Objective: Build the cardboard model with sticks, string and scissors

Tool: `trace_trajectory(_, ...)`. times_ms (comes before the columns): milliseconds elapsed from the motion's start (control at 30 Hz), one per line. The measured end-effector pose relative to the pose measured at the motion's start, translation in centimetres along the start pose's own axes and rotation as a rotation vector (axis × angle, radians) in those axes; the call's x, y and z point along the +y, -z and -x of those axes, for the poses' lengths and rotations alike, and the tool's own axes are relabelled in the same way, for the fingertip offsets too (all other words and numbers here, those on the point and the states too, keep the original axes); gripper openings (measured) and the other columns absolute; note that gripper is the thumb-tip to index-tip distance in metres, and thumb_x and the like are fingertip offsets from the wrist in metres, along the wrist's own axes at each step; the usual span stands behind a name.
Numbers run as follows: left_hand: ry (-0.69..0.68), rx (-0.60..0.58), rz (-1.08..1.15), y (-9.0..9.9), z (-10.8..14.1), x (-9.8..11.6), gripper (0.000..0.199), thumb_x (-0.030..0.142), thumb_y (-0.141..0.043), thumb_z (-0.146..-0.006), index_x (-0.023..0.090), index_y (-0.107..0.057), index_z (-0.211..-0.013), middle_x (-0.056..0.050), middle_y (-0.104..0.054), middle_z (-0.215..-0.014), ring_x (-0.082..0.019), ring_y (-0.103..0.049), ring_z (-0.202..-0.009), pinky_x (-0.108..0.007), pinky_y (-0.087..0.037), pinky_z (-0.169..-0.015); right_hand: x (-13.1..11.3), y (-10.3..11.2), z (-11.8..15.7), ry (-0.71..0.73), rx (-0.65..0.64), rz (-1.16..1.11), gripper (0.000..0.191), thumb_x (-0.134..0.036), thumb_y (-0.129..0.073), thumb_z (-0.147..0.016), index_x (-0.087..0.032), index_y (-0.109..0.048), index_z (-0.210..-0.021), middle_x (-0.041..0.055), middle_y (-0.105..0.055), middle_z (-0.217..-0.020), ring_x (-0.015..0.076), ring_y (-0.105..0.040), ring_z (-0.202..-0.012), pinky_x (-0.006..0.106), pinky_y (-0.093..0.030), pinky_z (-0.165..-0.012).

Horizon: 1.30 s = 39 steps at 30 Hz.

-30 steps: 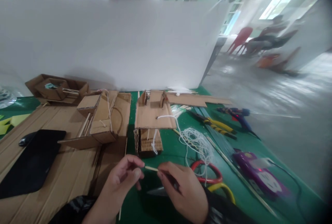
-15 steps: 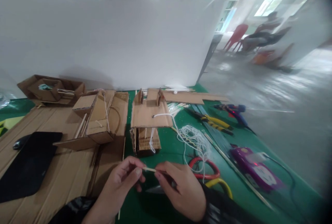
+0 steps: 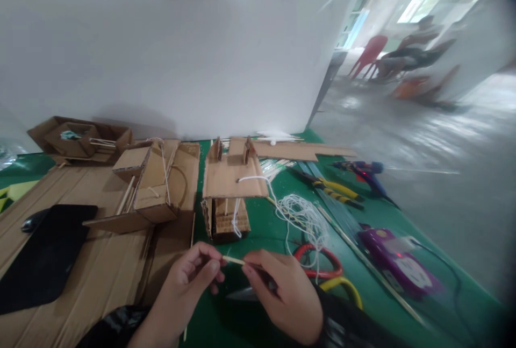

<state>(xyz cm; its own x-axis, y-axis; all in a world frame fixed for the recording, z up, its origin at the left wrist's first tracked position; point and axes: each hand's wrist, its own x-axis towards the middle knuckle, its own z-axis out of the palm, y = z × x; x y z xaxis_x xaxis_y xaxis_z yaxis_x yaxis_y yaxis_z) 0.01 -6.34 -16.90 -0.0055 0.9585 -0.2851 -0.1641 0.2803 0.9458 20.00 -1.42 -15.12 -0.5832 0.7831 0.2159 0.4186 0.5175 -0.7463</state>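
A short, thin wooden stick point(image 3: 234, 260) spans the gap between my two hands, low in the middle of the view. My right hand point(image 3: 284, 294) pinches its right end between thumb and forefinger. At the other end, the curled fingertips of my left hand point(image 3: 193, 278) close on the tip. Below the stick lie scissors with one red and one yellow handle point(image 3: 342, 286), their blades partly hidden by my right hand. Just beyond my hands stands a cardboard model point(image 3: 234, 178), with white string point(image 3: 304, 216) running from it into a loose tangle.
Cardboard constructions point(image 3: 157, 186) and a black flat pad point(image 3: 44, 259) cover the left side. On the right are pliers point(image 3: 336, 189), a glue gun point(image 3: 365, 173) and a purple power strip point(image 3: 399, 262). A white panel point(image 3: 173, 63) rises behind; a person point(image 3: 415, 49) sits far off.
The stick has tilted slightly, its left end rising, and more of it shows between my fingers. My right hand has shifted a little to the right.
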Motion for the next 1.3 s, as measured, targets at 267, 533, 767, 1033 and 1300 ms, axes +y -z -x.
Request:
trace_trajectory(267,-0.019,-0.034,0.027,0.1,0.0,0.0,0.027,0.045,-0.067,-0.084,0.018,-0.064,-0.087,-0.003,-0.065,-0.085,-0.014,-0.060,-0.073,-0.022,-0.049,-0.060,-0.1,0.2,0.0,-0.008,0.007,-0.003,0.016,-0.024,-0.046,-0.096,-0.019,-0.059,-0.088,-0.0009,-0.060,-0.067,0.0112,-0.053,-0.058,0.023,-0.035,-0.056)
trace_trajectory(533,-0.027,0.007,-0.040,-0.2,0.5,0.1,0.028,0.047,-0.068,-0.083,0.020,-0.073,-0.090,-0.006,-0.070,-0.089,-0.019,-0.063,-0.081,-0.024,-0.051,-0.065,-0.1,-0.1,0.1,-0.129,-0.006,-0.082,0.012,-0.026,-0.038,-0.097,-0.021,-0.047,-0.091,-0.0040,-0.053,-0.062,0.0124,-0.048,-0.052,0.025,-0.032,-0.051)
trace_trajectory(767,-0.052,-0.103,-0.104,-0.6,0.9,0.3,0.026,0.044,-0.065,-0.085,0.025,-0.078,-0.096,-0.008,-0.070,-0.107,-0.017,-0.062,-0.077,-0.024,-0.051,-0.067,-0.6,0.0,0.2,-0.186,-0.127,-0.366,0.015,-0.033,-0.044,-0.095,-0.020,-0.051,-0.098,-0.0049,-0.046,-0.065,0.0113,-0.040,-0.054,0.024,-0.032,-0.051)
trace_trajectory(1033,-0.043,-0.170,-0.126,-0.6,0.8,0.4,0.024,0.042,-0.064,-0.087,0.026,-0.079,-0.098,-0.008,-0.070,-0.105,-0.018,-0.062,-0.080,-0.024,-0.050,-0.067,-0.6,0.0,0.0,-0.161,-0.085,-0.227,0.022,-0.031,-0.045,-0.094,-0.018,-0.058,-0.081,-0.0038,-0.050,-0.059,0.0100,-0.042,-0.052,0.023,-0.030,-0.049)
trace_trajectory(1300,-0.014,-0.179,-0.167,-0.6,0.9,0.2,0.029,0.042,-0.065,-0.085,0.026,-0.076,-0.106,-0.010,-0.071,-0.110,-0.026,-0.064,-0.098,-0.038,-0.050,-0.091,-0.3,-0.4,0.3,-0.109,-0.028,-0.034,0.014,-0.022,-0.048,-0.087,-0.020,-0.062,-0.084,-0.0026,-0.058,-0.058,0.0113,-0.051,-0.050,0.023,-0.034,-0.051)
